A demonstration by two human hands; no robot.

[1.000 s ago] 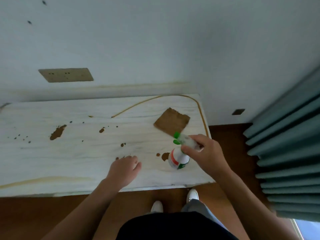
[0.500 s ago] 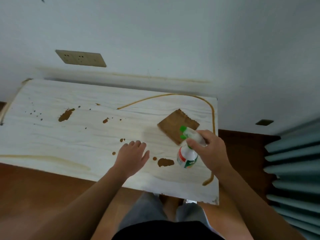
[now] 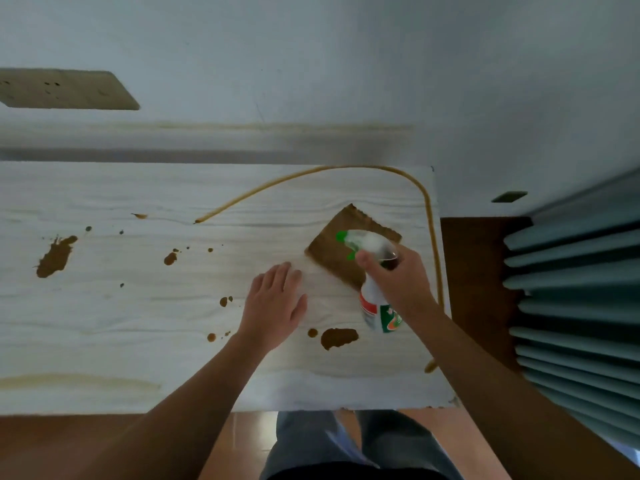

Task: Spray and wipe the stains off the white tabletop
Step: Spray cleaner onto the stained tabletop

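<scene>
Your right hand (image 3: 398, 282) grips the bottle (image 3: 372, 299) over the cloth (image 3: 329, 261), nozzle aimed left across the bench (image 3: 138, 341) towards the stains (image 3: 338, 337). Your left hand (image 3: 275, 306) lies flat and empty beside it, likely bracing.

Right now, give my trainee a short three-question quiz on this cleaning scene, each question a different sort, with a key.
1. True or false: the right hand grips the bottle.
2. The left hand holds: A) a sponge; B) nothing; C) a cup.
3. Fill the blank: the bottle's nozzle is coloured ____.

Key: 1 true; 2 B; 3 green.
</scene>
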